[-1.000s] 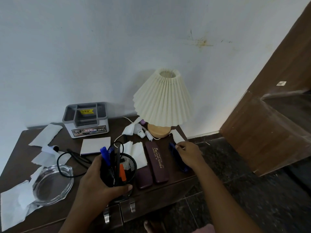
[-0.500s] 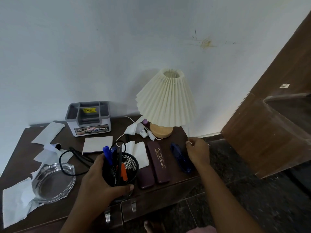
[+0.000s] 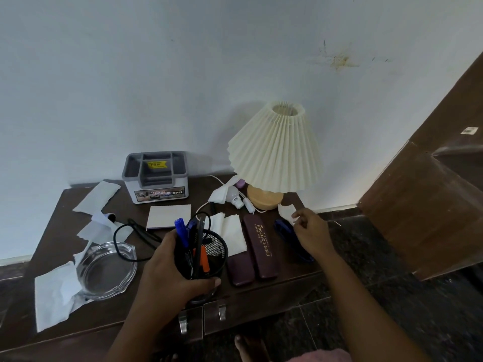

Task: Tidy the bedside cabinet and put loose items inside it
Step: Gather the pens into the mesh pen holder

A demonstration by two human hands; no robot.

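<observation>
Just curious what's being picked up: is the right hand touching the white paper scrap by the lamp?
Touching. The head view shows the right hand pinching the paper scrap at its near edge.

Bare forearms (image 3: 366, 296), pinkish garment (image 3: 322, 356).

One lamp (image 3: 274, 152), centre right. One grey organiser (image 3: 156, 176), upper centre left. One mesh cup (image 3: 213, 250), lower centre, with several pens (image 3: 181, 231), too bunched to count. Two maroon cases right of it: short case (image 3: 240, 269), long case (image 3: 261, 248). One blue object (image 3: 285, 231) further right. One glass ashtray (image 3: 107, 270), lower left. One bulb (image 3: 233, 194), one black cable (image 3: 125, 246), one pad (image 3: 168, 216), mid-frame. At least four papers (image 3: 98, 195) at left, one tissue (image 3: 231, 231) at centre, one scrap (image 3: 286, 211) at right. Two handles (image 3: 183, 322) (image 3: 222, 312), bottom centre. Two hands: left hand (image 3: 167, 270), right hand (image 3: 311, 233). One bare foot (image 3: 241, 344) at the bottom edge.
</observation>
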